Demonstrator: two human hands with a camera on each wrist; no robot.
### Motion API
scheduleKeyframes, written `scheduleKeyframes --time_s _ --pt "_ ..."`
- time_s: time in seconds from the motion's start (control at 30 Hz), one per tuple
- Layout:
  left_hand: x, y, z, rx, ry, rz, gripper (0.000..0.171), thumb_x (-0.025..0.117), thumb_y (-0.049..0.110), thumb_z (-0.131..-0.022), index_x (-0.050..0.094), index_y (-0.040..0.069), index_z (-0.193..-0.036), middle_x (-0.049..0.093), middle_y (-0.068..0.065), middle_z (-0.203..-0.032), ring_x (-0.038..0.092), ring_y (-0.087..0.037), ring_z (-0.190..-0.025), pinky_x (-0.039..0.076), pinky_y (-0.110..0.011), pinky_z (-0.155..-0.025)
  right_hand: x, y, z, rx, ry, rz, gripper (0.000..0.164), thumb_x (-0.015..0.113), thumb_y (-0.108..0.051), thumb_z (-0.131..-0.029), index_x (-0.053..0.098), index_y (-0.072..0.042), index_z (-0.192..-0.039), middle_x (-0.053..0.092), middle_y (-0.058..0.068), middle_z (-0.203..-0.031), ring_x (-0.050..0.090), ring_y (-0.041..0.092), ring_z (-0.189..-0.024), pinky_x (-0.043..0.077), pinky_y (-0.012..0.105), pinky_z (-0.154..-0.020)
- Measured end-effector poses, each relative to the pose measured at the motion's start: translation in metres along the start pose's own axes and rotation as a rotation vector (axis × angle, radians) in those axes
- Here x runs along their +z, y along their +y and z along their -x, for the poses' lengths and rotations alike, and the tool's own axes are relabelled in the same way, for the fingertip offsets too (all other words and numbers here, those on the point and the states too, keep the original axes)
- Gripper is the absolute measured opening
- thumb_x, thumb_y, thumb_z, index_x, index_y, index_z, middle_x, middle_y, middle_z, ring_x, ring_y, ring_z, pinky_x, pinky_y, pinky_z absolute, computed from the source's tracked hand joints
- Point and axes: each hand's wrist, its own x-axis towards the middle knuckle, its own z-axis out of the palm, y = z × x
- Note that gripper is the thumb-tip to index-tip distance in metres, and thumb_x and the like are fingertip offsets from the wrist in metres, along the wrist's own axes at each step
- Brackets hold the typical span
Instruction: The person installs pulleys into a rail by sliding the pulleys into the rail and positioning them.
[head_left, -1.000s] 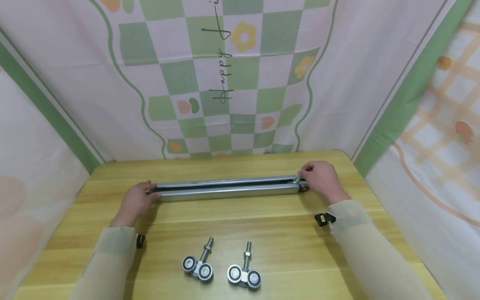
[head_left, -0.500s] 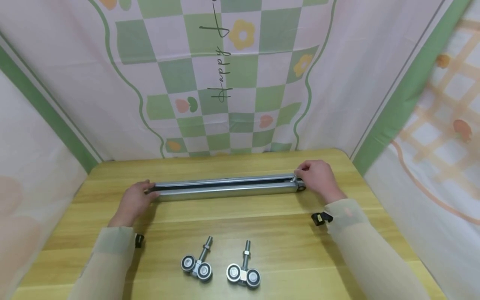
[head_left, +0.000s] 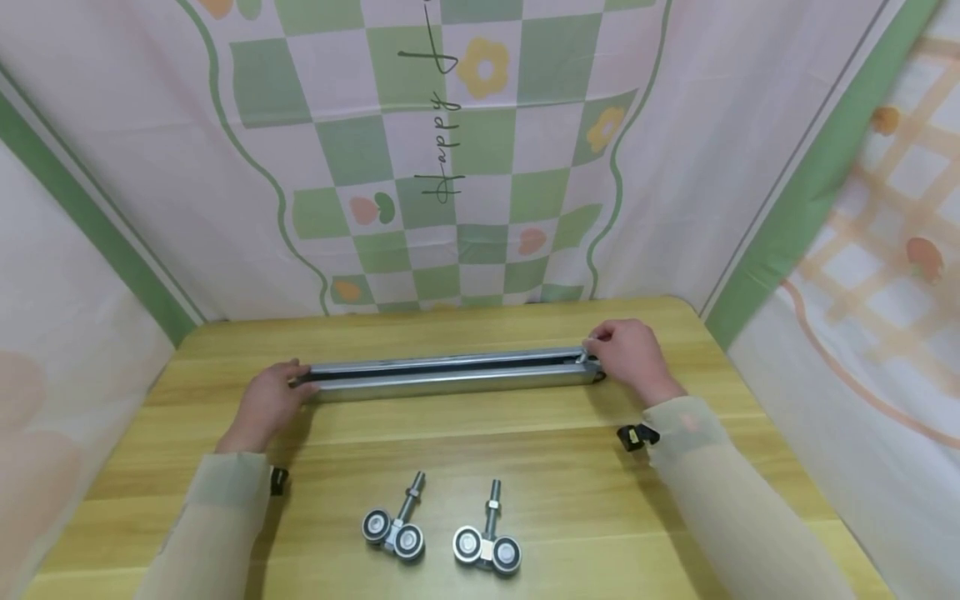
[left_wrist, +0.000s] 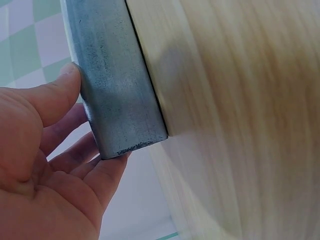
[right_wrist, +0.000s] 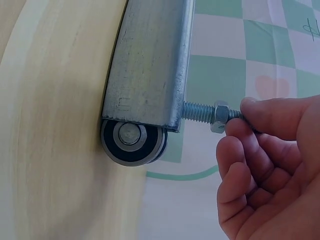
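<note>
A galvanised metal track (head_left: pixel 450 375) with a slot along its top lies across the table. My left hand (head_left: pixel 270 404) grips its left end; in the left wrist view the thumb (left_wrist: pixel 67 92) lies at the slot-side edge and fingers reach around the end. At the right end my right hand (head_left: pixel 633 358) pinches the threaded bolt of a roller trolley (right_wrist: pixel 200 112) between thumb and fingertips, beyond its nut (right_wrist: pixel 220 116). The bolt stands up out of the slot. One pair of wheels is inside the track, hidden; another wheel (right_wrist: pixel 131 137) sticks partly out of the end.
Two more roller trolleys, a left one (head_left: pixel 395 529) and a right one (head_left: pixel 487 542), lie on the wooden table (head_left: pixel 570 492) nearer me, bolts pointing away. A patterned curtain (head_left: pixel 480 167) hangs behind the table, with more fabric at both sides.
My right hand has moved slightly left, sliding the roller trolley further into the track's right end. The left hand keeps its grip on the other end.
</note>
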Motion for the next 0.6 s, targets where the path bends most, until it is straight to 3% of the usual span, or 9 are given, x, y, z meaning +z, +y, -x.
scheduleKeyframes --time_s 0.6 --pt "-0.001 0.002 -0.001 -0.016 -0.014 -0.007 0.052 0.058 0.026 -0.102 0.048 -0.007 -0.141 0.033 -0.029 -0.152 0.025 -0.052 -0.139 0.022 -0.063 -0.111 0.012 -0.016 -0.003 -0.039 -0.007 -0.007 0.023 0.068 -0.021 -0.095 0.073 0.000 -0.103 0.071 0.015 -0.099 0.063 0.034 -0.091 0.049 0.051 -0.085"
